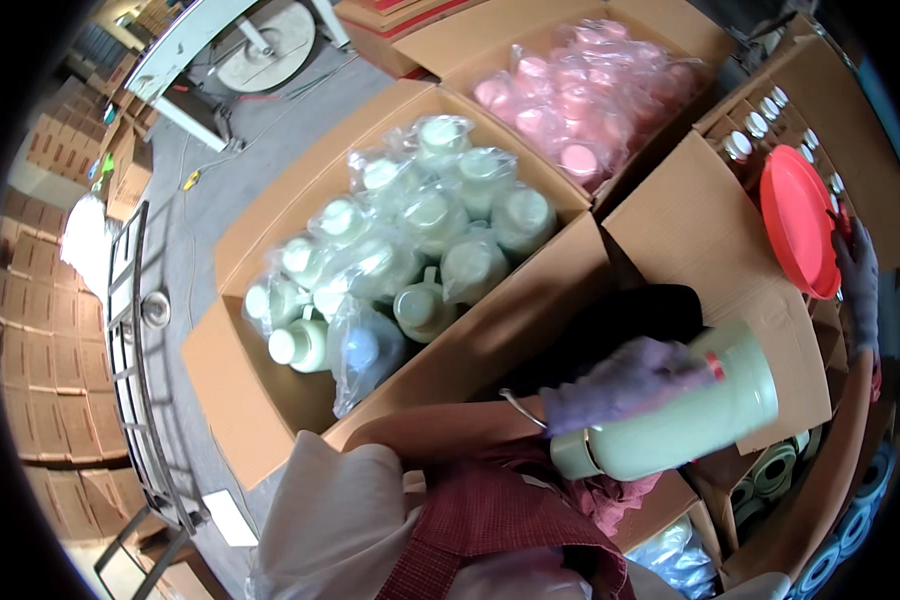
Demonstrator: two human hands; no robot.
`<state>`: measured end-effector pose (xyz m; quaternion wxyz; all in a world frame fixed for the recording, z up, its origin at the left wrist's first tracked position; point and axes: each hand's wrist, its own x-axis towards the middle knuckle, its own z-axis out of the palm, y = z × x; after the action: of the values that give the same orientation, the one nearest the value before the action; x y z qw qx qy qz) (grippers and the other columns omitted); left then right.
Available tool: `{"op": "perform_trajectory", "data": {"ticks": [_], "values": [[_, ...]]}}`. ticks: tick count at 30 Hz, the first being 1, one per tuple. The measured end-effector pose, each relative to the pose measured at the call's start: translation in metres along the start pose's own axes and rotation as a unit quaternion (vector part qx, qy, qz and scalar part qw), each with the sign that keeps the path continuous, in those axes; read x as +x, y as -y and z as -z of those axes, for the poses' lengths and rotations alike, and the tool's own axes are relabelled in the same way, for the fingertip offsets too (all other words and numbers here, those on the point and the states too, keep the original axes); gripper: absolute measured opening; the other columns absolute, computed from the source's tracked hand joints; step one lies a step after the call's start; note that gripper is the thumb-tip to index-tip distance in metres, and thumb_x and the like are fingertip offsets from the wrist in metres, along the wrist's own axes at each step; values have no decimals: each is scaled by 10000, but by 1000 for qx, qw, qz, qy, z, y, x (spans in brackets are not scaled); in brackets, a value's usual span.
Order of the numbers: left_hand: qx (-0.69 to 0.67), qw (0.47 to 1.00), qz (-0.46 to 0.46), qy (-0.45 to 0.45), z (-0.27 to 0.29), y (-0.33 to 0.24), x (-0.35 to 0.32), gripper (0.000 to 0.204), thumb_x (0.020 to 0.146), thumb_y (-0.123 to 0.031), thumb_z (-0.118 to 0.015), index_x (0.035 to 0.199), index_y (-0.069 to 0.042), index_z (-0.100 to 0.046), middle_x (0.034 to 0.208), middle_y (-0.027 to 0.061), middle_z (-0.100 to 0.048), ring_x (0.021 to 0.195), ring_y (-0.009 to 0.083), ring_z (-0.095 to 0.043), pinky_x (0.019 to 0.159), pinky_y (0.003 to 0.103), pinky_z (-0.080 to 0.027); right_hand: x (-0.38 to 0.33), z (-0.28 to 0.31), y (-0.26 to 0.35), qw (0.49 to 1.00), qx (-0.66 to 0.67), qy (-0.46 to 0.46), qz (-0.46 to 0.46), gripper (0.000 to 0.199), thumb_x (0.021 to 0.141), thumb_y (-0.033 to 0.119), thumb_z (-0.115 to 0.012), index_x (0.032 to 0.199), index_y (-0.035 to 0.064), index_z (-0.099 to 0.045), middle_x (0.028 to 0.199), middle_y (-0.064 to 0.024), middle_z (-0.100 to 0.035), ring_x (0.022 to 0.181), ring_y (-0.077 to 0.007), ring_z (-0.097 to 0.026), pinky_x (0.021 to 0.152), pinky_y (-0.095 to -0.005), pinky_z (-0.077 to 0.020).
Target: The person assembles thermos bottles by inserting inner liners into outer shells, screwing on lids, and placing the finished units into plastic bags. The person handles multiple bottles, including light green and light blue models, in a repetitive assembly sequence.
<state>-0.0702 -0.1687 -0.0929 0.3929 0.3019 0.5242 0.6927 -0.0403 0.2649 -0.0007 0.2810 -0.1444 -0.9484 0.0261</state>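
My left hand (630,385), in a greyish-purple glove, is closed round a large mint-green bottle (695,415). The bottle lies tilted across my front, its capped end toward my body; hand and bottle are slightly blurred. Far to the right, my right hand (857,275), gloved too, is at the rim of a round red plastic dish (800,222). Its fingers curl at that rim and are partly hidden. The dish sits over a carton of bottles with silver caps (738,145). A red bit (714,366) shows by my left fingertips.
An open carton (470,345) ahead holds several mint-green jugs in clear plastic bags and a bluish one. Behind it, another carton holds bagged pink bottles (580,160). A metal rack (135,400) stands at left before stacked cartons (55,350). Blue bottles (820,570) stand at lower right.
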Motion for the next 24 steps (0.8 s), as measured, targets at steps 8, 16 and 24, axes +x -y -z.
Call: {"op": "perform_trajectory", "data": {"ticks": [8,16,24], "values": [[571,583,-571,85,-54,-88,8,64,650,-174,-696,604,-132,-686,580,26,-631,524,193,-603,451,335,-467,1,-26,-39,990,57,127,-32,256,908,72,-615,1156,6,-612,1117,-103,-637,1028,-211,-617,885,-323,-499],[544,614,-438,368,24,-35,-38,139,835,-140,-629,925,-57,-695,754,17,-616,712,150,-592,711,332,-513,-75,39,184,883,327,331,-60,479,865,244,-615,1268,-13,-579,1248,-137,-603,1225,-250,-525,1072,-368,-367],[760,574,136,-273,297,7,-139,920,686,-491,-771,1381,1,-422,1335,248,-482,1248,378,-460,1039,591,-325,-128,12,216,889,336,303,-75,342,797,188,-658,1032,-56,-618,1041,-191,-631,956,-325,-636,873,-358,-487]]}}
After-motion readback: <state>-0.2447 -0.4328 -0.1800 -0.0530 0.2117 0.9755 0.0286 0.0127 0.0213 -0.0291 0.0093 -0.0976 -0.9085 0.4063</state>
